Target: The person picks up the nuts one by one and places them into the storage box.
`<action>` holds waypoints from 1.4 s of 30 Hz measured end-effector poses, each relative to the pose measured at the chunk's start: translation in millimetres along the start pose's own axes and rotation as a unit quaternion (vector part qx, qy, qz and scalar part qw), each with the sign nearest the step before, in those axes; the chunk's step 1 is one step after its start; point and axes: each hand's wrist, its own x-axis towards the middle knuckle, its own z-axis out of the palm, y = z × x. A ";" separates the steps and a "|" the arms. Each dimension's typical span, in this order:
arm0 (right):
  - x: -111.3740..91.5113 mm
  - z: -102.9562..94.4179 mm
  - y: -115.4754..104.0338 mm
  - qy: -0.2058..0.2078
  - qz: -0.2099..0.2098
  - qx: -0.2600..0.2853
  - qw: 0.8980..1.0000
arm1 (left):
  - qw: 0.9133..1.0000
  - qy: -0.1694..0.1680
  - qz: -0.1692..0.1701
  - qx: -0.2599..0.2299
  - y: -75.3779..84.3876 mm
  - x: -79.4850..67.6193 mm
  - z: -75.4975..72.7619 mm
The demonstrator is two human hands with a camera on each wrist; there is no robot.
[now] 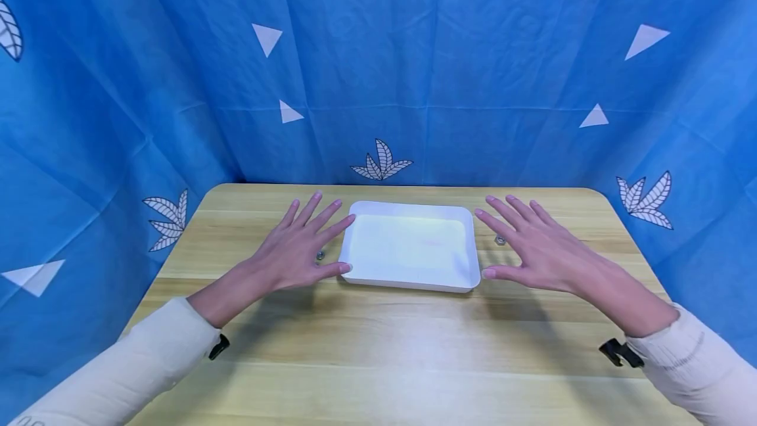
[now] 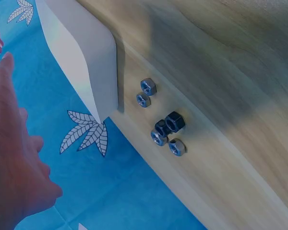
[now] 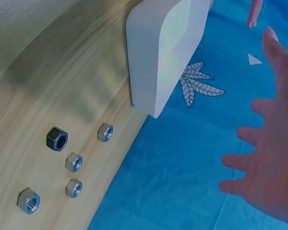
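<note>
My left hand (image 1: pixel 292 252) hovers with fingers spread at the left end of a white rectangular tray (image 1: pixel 408 283). On the tray's other side, my right hand (image 1: pixel 547 252) is held the same way, its fingers straight and apart. Neither hand holds anything. Under the left hand, the left wrist view has several hex nuts on the table, among them a silver nut (image 2: pixel 177 147) and a black nut (image 2: pixel 174 121). The right wrist view has several more, with a black nut (image 3: pixel 57 139) among silver ones such as a silver nut (image 3: pixel 29 200). From the head view, my hands cover most nuts.
The pale wooden table (image 1: pixel 378 360) has rounded far corners. Behind it and at both sides hangs a blue curtain (image 1: pixel 503 71) with leaf and triangle prints. A black clip (image 1: pixel 621 352) shows at my right sleeve cuff, and another black piece (image 1: pixel 219 346) at the left.
</note>
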 end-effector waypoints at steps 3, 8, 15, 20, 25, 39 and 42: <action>1.5 2.0 -0.2 0.003 -0.001 0.000 1.000 | 1.000 0.001 0.000 -0.004 -0.4 0.5 0.5; 3.9 5.7 -0.9 0.004 -0.001 -0.003 1.000 | 1.000 -0.005 -0.004 -0.007 -0.3 1.5 2.1; 7.8 12.6 -1.0 0.006 -0.003 -0.006 1.000 | 1.000 -0.004 -0.011 -0.009 -1.4 5.1 7.4; 9.7 19.5 -0.2 0.008 0.001 0.000 1.000 | 1.000 0.001 -0.014 -0.009 -3.0 7.6 11.9; 11.7 27.0 1.1 0.013 0.002 0.000 1.000 | 1.000 -0.006 -0.024 -0.007 -4.9 9.6 17.5; 17.0 47.3 6.6 0.017 0.022 0.020 0.999 | 0.999 -0.009 -0.038 -0.014 -8.6 14.0 29.7; 17.7 51.1 5.9 0.010 0.030 0.024 0.999 | 0.999 -0.014 -0.041 -0.020 -8.1 14.7 32.4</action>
